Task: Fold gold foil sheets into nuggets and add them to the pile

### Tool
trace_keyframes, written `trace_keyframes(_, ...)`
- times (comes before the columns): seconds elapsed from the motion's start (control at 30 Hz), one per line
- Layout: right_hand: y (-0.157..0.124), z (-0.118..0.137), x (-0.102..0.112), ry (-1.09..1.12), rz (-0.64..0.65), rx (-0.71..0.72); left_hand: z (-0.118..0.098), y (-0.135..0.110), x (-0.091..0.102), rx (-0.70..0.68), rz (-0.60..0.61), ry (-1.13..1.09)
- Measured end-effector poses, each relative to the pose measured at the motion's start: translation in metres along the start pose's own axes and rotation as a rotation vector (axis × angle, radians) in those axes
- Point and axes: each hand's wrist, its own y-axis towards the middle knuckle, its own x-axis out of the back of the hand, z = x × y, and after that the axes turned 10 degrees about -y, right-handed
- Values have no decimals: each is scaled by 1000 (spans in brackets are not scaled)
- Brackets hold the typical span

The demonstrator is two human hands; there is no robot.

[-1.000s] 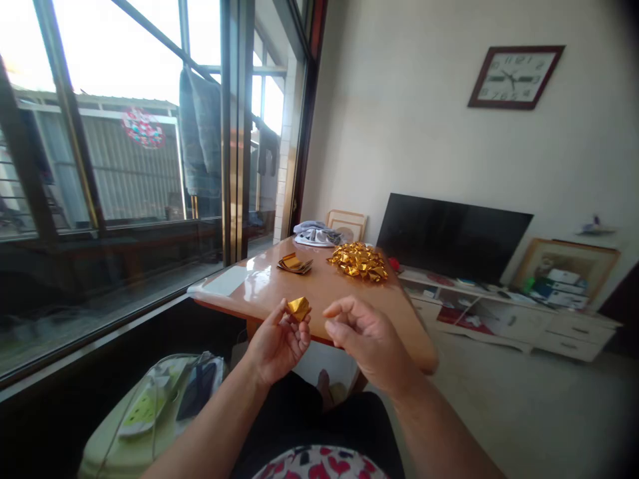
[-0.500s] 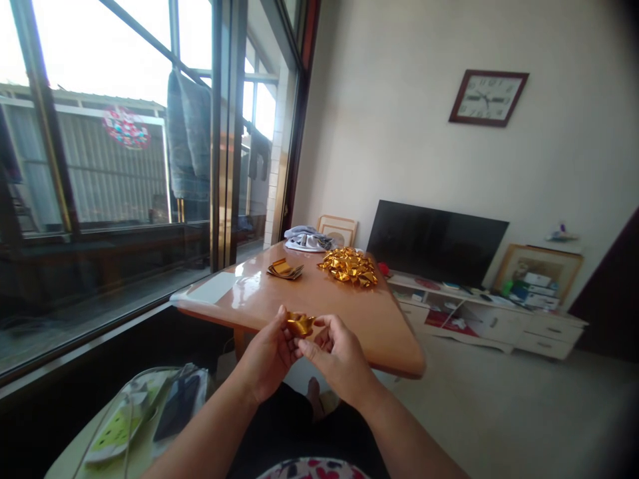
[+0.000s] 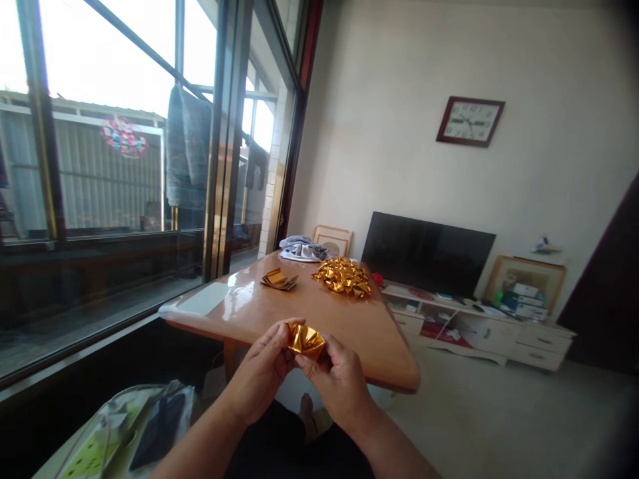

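Both my hands are closed on one piece of gold foil paper [image 3: 305, 339]. My left hand [image 3: 262, 372] pinches its left side between thumb and fingertips, and my right hand [image 3: 335, 376] grips the right side from below with the thumb pressed on top. The piece hangs in the air above my lap, just in front of the near edge of the table [image 3: 379, 346] and not touching it.

I judge the foil to be almost weightless, thin and crinkly. It looks stiff enough to keep a crease but soft enough to crush if I squeeze. Its shiny face looks slick, so a light fingertip pinch at the edges and corners seems the safest hold. It is already partly folded, with sharp facets catching the light.

The table is glossy orange-brown wood with rounded corners and strong window reflections. On it lies a flat stack of gold sheets [image 3: 278, 279], and to its right, a little apart, a loose heap of folded gold pieces [image 3: 343, 276], spiky and glittering. A rumpled grey cloth [image 3: 302, 248] lies at the far end. Beyond stands a dark, matte television [image 3: 426, 253] on a low white cabinet [image 3: 499, 332], with a brown-framed wall clock [image 3: 470, 121] above. By my left knee a dark phone [image 3: 158, 429] lies beside a white and green power strip [image 3: 90, 458]
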Motion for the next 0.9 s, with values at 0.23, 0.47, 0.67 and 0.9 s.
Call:
trace_keyframes(0.23,-1,-2,0,-10,-15,1,1,0,1,-13,17,22)
trace_keyframes(0.47,0,-20,-2,107,-28,-175,-4,1,5,-97,-11,162)
trace_keyframes(0.67,0,-24,-2,347,-43,-370,-4,-1,3,-148,-51,315)
trace_keyframes(0.9,1,-28,-12,244,-107,-378,5,3,3,-138,-51,262)
